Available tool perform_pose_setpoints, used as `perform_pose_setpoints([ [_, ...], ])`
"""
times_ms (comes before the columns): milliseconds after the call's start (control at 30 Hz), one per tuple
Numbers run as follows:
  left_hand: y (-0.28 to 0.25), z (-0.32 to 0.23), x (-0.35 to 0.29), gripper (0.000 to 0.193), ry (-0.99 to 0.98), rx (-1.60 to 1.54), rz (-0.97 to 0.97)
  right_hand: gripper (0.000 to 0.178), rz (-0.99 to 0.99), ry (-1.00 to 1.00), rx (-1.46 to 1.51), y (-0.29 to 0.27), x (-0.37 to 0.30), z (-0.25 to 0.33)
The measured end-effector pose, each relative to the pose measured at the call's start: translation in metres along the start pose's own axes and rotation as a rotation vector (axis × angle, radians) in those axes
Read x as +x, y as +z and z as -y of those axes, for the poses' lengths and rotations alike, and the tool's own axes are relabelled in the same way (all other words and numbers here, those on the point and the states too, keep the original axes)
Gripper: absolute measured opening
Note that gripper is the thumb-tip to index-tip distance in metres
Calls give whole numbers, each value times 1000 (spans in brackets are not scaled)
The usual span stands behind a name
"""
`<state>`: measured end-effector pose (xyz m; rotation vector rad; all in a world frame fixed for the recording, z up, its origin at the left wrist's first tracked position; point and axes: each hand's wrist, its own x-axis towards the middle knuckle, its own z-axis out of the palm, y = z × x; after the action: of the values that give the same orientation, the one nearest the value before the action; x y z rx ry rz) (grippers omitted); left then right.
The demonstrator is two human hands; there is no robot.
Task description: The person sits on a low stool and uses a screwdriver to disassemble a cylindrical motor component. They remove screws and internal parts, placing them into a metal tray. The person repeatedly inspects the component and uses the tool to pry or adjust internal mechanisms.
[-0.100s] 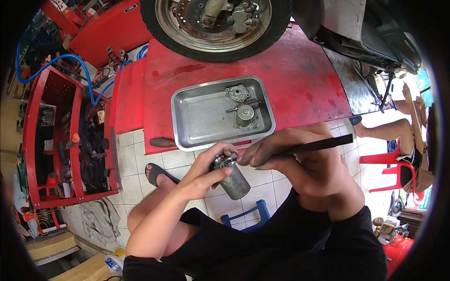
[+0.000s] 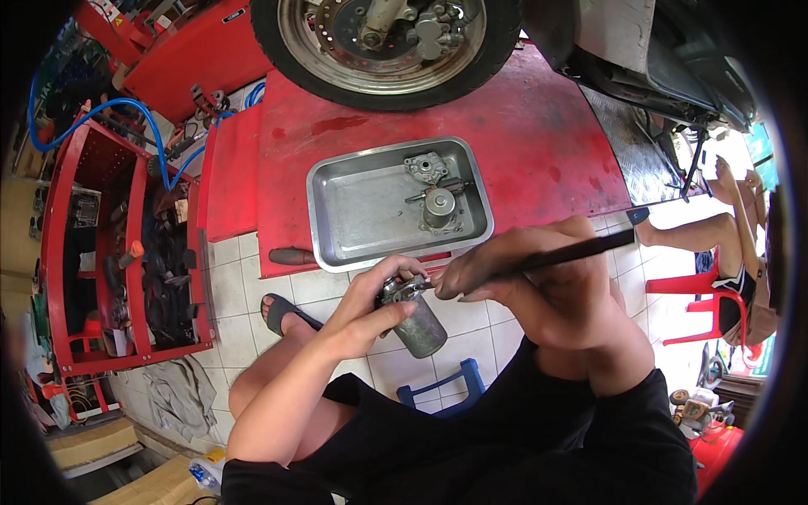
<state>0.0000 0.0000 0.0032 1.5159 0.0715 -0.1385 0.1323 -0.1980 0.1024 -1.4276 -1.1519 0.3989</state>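
Above my lap, my left hand (image 2: pixel 370 303) is wrapped around the upper end of a starter motor (image 2: pixel 421 333), a worn grey metal cylinder tilted downward. The fingers cover most of its end cap. From the right, my right hand (image 2: pixel 539 269), smudged dark, grips a long dark flat-bar tool (image 2: pixel 581 250). The tool's working tip, at the motor's end cap, is hidden by my fingers. Beyond my hands a metal tray (image 2: pixel 345 227) holds a cast metal cover (image 2: pixel 427 167) and a round metal motor part (image 2: pixel 439 208).
The tray rests on a red platform (image 2: pixel 547 143) under a motorcycle wheel (image 2: pixel 387 97). A red tool cart (image 2: pixel 139 244) with a blue hose (image 2: pixel 156 126) stands left. Between my knees is a blue stool (image 2: pixel 446 392). Another person's leg (image 2: pixel 699 231) shows beside a red chair (image 2: pixel 699 296).
The outer end of the dark tool has tipped slightly upward, and my right fingers have shifted a little to the right. My left hand and the motor stay nearly still.
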Motion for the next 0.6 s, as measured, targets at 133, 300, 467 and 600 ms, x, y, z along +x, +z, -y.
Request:
perform_pose_setpoints([
  [133,3,9,1,42,116,15,-40,13,-43,-81,-61,5,0,-2],
  [300,-3,-3,-1,43,17,99,23,9,-74,-73,-5,3,5,-14],
  [467,-14,-5,-3,56,-75,106,158,24,-241,188,272,-15,25,-43],
  [600,-5,3,-6,54,4,17,229,23,15,190,-488,17,41,-86],
])
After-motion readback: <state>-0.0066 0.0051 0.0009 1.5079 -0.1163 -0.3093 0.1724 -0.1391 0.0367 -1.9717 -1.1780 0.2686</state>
